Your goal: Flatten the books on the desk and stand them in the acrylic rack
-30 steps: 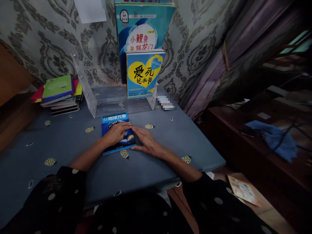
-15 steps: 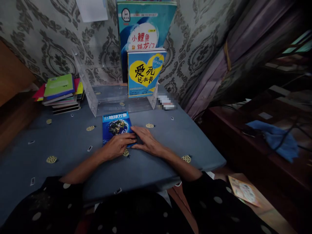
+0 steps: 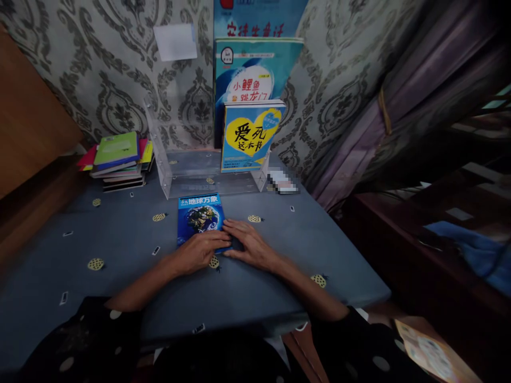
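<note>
A blue book with a picture of the Earth (image 3: 202,215) lies flat on the cloth-covered table (image 3: 131,239), cover up. My left hand (image 3: 203,250) rests across its lower part, fingers stretched out toward the right. At the book's right edge lies my right hand (image 3: 251,244), its fingers extended and its thumb apart near the lower right corner. Both hands touch the book, and their fingertips are close together. The book's lower right corner is partly hidden by the hands.
Behind the book stands a clear acrylic rack (image 3: 215,183), holding a blue book with a yellow heart (image 3: 247,138) and taller books (image 3: 257,66). Stacked books and notebooks (image 3: 117,151) sit at the back left. A blurred-out item (image 3: 282,181) lies right of the rack. The table's edge is at right.
My view has tilted up and shifted left, so the scene sits lower and farther right and another tall book shows at the top. Hands and book keep their places relative to each other.
</note>
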### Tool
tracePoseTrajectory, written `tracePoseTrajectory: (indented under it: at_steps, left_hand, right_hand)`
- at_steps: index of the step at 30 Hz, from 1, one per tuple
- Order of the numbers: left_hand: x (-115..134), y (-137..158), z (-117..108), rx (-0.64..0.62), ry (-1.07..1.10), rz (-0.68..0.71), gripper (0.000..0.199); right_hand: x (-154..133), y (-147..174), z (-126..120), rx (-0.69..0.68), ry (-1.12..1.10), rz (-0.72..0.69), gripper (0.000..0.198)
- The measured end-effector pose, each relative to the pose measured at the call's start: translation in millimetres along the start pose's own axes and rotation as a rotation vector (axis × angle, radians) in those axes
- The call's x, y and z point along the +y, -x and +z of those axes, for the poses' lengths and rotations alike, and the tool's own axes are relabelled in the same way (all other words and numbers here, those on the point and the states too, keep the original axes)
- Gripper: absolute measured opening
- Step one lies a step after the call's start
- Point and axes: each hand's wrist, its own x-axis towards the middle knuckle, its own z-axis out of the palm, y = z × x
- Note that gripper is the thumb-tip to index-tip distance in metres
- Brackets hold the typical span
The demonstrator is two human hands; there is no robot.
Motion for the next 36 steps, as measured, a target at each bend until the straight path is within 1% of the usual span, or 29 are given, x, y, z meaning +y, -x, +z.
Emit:
tracePoseTrajectory:
  at_steps: [2,5,6,8,10,11,13,15,18,20,22,25,28,30,33,36]
  left_hand:
    - [-10,4,-3,0.035,-0.013,-0.008,0.049]
    - [-40,13,-13,0.110,-0.069,-0.073,0.046]
    - [-51,17,-18,0.134,-0.098,-0.118,0.046]
    - [-74,23,-29,0.212,-0.169,-0.262,0.044]
    - [-92,28,-38,0.276,-0.218,-0.375,0.040]
    - [-99,30,-41,0.296,-0.236,-0.408,0.039]
    - [-106,33,-44,0.311,-0.256,-0.431,0.038]
    - [-108,34,-44,0.305,-0.258,-0.424,0.039]
    - [-109,34,-43,0.296,-0.242,-0.421,0.040]
    - [-111,34,-44,0.285,-0.228,-0.422,0.040]
    - [-114,35,-44,0.276,-0.215,-0.427,0.040]
    - [-117,36,-45,0.273,-0.198,-0.424,0.041]
    - [-119,37,-45,0.277,-0.183,-0.415,0.042]
    - [-120,37,-44,0.278,-0.173,-0.417,0.043]
    - [-121,37,-44,0.271,-0.160,-0.422,0.043]
    - [-122,37,-43,0.273,-0.151,-0.436,0.043]
  right_hand:
    - [-4,0,-4,-0.012,0.016,0.015,0.065]
    - [-7,-7,-8,-0.019,0.037,0.034,0.056]
    - [-6,-11,-8,-0.024,0.050,0.039,0.055]
    - [1,-25,-6,-0.038,0.084,0.047,0.055]
    - [13,-45,-1,-0.041,0.119,0.053,0.059]
    - [21,-55,1,-0.048,0.126,0.054,0.060]
    - [37,-75,5,-0.032,0.143,0.091,0.058]
    - [50,-89,8,-0.005,0.163,0.146,0.056]
    - [56,-97,10,-0.007,0.175,0.186,0.056]
    - [51,-96,11,-0.016,0.215,0.207,0.053]
    - [38,-97,13,-0.015,0.294,0.194,0.046]
    - [12,-107,20,-0.038,0.384,0.088,0.036]
    - [-13,-124,32,-0.143,0.355,-0.021,0.037]
    - [-25,-132,39,-0.186,0.327,-0.070,0.039]
    - [-35,-135,47,-0.191,0.290,-0.127,0.039]
    - [-40,-128,52,-0.193,0.247,-0.187,0.036]
